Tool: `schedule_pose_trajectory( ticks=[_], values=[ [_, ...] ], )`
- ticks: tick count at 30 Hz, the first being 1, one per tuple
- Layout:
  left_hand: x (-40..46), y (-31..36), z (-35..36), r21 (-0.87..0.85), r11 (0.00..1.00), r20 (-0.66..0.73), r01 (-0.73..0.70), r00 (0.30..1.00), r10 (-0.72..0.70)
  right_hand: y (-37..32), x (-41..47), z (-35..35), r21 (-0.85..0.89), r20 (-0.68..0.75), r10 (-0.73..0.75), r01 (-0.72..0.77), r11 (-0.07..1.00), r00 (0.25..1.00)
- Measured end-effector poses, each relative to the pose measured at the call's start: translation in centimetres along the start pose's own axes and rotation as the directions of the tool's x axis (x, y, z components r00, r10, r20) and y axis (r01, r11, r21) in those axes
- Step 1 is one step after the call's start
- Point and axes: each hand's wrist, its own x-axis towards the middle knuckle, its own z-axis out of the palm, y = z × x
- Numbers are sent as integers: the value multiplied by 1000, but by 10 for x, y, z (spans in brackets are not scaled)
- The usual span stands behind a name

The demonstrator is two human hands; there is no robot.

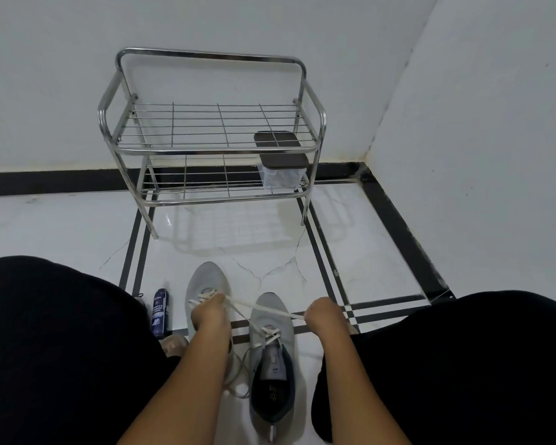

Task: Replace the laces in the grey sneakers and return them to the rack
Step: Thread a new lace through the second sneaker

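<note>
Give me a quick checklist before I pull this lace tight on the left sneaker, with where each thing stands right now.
1. Left hand holds the lace at the left sneaker: ok.
2. Right hand grips the other end, lace stretched between both hands: ok.
3. Lace crosses over the right sneaker; may snag there: not ok.
4. Every eyelet threaded on the left sneaker: cannot tell, hand covers them.
5. Right sneaker laced: ok at the front, ends loose on the floor.
6. Rack top shelf has room for both sneakers: ok.
</note>
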Motion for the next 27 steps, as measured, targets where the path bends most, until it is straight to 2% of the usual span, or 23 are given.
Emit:
schedule_pose_trajectory(
  ticks=[1, 2, 4, 5, 6, 7, 8, 9, 10, 11, 13, 15, 19, 21, 24, 27],
  values=[
    [0, -2, -1, 187, 978, -58, -87, 993, 100, -2, -1, 3, -30, 23, -40, 41, 999, 999],
    [-2, -6, 1, 384, 898, -107, -212, 956, 272, -6, -1, 7, -24, 37, -93, 94, 995, 995],
    [-11, -9, 2, 585, 660, -71, -472, 781, 621, -15, 0, 15, 64, 56, -185, 181, 981, 981],
    [-17, -9, 6, 597, 557, 34, -577, 712, 701, -18, -2, 17, 126, 37, -203, 197, 972, 978],
    [-19, -10, 13, 551, 509, 184, -661, 691, 699, -22, -4, 17, 184, 10, -200, 195, 964, 980],
    [-23, -10, 19, 493, 544, 347, -678, 727, 592, -24, -3, 18, 231, -16, -201, 199, 953, 980],
    [-26, -10, 24, 445, 643, 492, -623, 770, 406, -25, -2, 18, 281, -22, -189, 187, 941, 982],
    [-28, -13, 25, 447, 702, 602, -554, 767, 222, -25, 0, 18, 336, -29, -178, 178, 925, 984],
    [-28, -17, 24, 458, 725, 659, -514, 744, 111, -23, 1, 17, 382, -34, -155, 156, 911, 987],
    [-27, -21, 23, 476, 691, 695, -545, 714, 84, -22, 3, 16, 421, -31, -137, 137, 897, 990],
    [-20, -32, 19, 460, 601, 722, -654, 670, 176, -17, 7, 15, 498, 6, -91, 76, 864, 996],
    [-16, -34, 18, 452, 588, 693, -671, 679, 243, -13, 11, 16, 546, 38, -50, 21, 837, 998],
    [-12, -32, 22, 501, 570, 681, -652, 703, 205, -7, 15, 23, 543, -22, 16, -1, 840, 1000],
    [-13, -34, 23, 500, 585, 697, -638, 698, 164, -7, 16, 27, 540, -19, 14, -2, 842, 1000],
    [-10, -38, 26, 428, 631, 741, -647, 651, 164, -8, 21, 30, 575, 23, -8, -6, 818, 1000],
    [-8, -42, 28, 423, 645, 693, -637, 686, 222, -5, 27, 39, 610, 54, 30, -57, 791, 998]
  ],
)
